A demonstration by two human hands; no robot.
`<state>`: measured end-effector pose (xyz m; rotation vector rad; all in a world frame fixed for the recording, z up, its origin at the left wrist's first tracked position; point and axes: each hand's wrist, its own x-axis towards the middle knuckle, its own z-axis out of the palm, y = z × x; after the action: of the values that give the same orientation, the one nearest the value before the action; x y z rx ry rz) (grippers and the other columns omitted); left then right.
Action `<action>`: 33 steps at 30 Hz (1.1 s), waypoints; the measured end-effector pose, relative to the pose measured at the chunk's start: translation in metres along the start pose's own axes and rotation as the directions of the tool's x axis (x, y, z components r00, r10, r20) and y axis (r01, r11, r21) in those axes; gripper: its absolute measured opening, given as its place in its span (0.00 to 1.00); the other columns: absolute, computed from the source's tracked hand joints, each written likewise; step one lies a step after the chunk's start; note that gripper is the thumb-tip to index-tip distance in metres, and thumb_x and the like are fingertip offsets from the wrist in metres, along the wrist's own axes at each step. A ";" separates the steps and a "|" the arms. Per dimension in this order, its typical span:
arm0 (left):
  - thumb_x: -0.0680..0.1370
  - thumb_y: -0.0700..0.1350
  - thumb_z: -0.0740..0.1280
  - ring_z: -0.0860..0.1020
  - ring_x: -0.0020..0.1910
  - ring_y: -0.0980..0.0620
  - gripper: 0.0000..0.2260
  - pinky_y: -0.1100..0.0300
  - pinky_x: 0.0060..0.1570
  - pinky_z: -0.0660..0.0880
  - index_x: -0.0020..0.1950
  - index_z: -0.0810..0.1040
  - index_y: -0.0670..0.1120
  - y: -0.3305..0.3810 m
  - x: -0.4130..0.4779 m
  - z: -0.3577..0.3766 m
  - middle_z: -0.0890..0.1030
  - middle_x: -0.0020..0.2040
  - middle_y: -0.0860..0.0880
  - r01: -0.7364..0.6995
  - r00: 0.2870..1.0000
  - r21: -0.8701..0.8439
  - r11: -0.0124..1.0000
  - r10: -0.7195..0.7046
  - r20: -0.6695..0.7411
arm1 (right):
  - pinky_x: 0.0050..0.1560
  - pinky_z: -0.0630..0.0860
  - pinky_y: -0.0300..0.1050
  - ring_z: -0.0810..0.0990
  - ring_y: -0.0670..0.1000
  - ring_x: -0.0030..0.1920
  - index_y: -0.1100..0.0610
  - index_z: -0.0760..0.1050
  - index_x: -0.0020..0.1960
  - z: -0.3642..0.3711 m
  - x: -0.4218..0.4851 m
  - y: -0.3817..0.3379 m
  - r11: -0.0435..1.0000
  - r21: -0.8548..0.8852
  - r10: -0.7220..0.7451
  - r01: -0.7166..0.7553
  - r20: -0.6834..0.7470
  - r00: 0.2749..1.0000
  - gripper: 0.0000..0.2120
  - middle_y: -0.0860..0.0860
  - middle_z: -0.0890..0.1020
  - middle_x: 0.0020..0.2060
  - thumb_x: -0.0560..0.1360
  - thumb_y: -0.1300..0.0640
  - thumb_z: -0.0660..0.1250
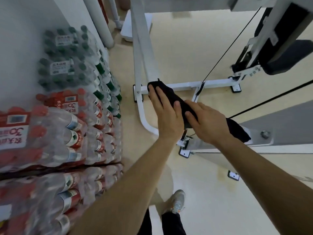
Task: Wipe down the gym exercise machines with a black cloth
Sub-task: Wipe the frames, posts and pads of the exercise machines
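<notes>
at the centre of the frame, two flat hands press a black cloth (171,94) on a white machine frame (147,53).
at the bottom centre a grey shoe (177,200) stands on the pale floor (211,192). above it the left hand (166,116) lies flat on the cloth, fingers straight and close together, thumb along its edge. the right hand (209,123) just beside it lies flat too, fingers slightly spread; its thumb is hidden. the cloth runs slantwise from the frame's lower corner to a grey panel (271,121) at right, one end showing past the right wrist. farther up, a black cable (233,43) climbs toward a black pad (288,53) at upper right. wrapped packs of water bottles (67,116) fill the left side.
</notes>
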<state>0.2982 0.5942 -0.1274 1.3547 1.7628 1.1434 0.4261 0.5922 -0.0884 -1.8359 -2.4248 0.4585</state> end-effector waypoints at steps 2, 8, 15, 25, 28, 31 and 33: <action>0.85 0.43 0.55 0.42 0.81 0.53 0.31 0.78 0.69 0.42 0.81 0.40 0.43 0.018 -0.011 0.011 0.38 0.82 0.49 0.227 0.973 -0.193 0.955 -0.232 -0.006 | 0.47 0.73 0.46 0.79 0.50 0.56 0.42 0.64 0.74 -0.008 -0.004 0.000 0.996 0.079 0.034 -0.036 0.026 0.999 0.20 0.44 0.78 0.62 0.84 0.45 0.51; 0.83 0.47 0.56 0.65 0.75 0.50 0.27 0.47 0.74 0.64 0.82 0.52 0.50 -0.006 0.042 0.006 0.63 0.78 0.48 0.274 0.933 -0.542 0.794 -0.355 -0.049 | 0.70 0.65 0.42 0.74 0.40 0.64 0.41 0.71 0.71 -0.011 0.071 -0.037 0.683 0.673 0.027 -0.284 0.365 0.930 0.19 0.37 0.76 0.64 0.84 0.42 0.51; 0.78 0.57 0.58 0.65 0.76 0.49 0.32 0.47 0.76 0.61 0.81 0.55 0.52 -0.037 0.115 -0.018 0.65 0.78 0.47 0.271 0.962 -0.533 0.801 -0.236 0.134 | 0.74 0.63 0.43 0.69 0.41 0.70 0.43 0.57 0.79 0.013 0.129 -0.046 0.614 0.760 -0.070 -0.214 0.323 0.944 0.23 0.42 0.70 0.73 0.85 0.45 0.49; 0.86 0.47 0.53 0.57 0.79 0.52 0.25 0.52 0.77 0.57 0.82 0.49 0.46 -0.011 0.025 0.019 0.56 0.81 0.48 0.184 0.944 -0.513 0.838 -0.297 -0.147 | 0.67 0.67 0.52 0.72 0.52 0.69 0.40 0.61 0.76 -0.003 0.066 -0.016 0.967 0.250 -0.034 -0.049 0.319 0.947 0.22 0.45 0.74 0.70 0.84 0.41 0.45; 0.85 0.50 0.53 0.53 0.80 0.53 0.29 0.49 0.78 0.56 0.82 0.45 0.45 -0.006 0.000 0.043 0.51 0.82 0.49 0.131 0.929 -0.532 0.836 -0.292 -0.229 | 0.64 0.70 0.56 0.75 0.52 0.64 0.40 0.64 0.73 -0.008 0.044 -0.004 0.968 0.246 -0.026 -0.047 0.287 0.958 0.21 0.46 0.78 0.66 0.84 0.41 0.45; 0.85 0.52 0.53 0.47 0.81 0.53 0.31 0.48 0.78 0.54 0.81 0.39 0.45 0.004 -0.024 0.065 0.44 0.82 0.48 0.104 0.922 -0.537 0.837 -0.284 -0.264 | 0.64 0.70 0.57 0.76 0.52 0.63 0.40 0.64 0.73 -0.012 0.026 0.006 0.973 0.226 -0.006 -0.056 0.266 0.964 0.19 0.45 0.78 0.65 0.84 0.43 0.46; 0.86 0.52 0.53 0.46 0.81 0.52 0.31 0.48 0.78 0.54 0.81 0.37 0.45 0.014 -0.037 0.074 0.41 0.82 0.48 0.108 0.925 -0.533 0.839 -0.281 -0.255 | 0.62 0.71 0.53 0.75 0.52 0.64 0.41 0.63 0.74 -0.015 0.013 0.013 0.971 0.229 0.005 -0.065 0.252 0.968 0.19 0.45 0.77 0.67 0.85 0.45 0.47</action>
<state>0.3784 0.5788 -0.1474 0.6740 1.5979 1.6390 0.4380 0.6110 -0.0790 -1.8170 -2.3606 0.9911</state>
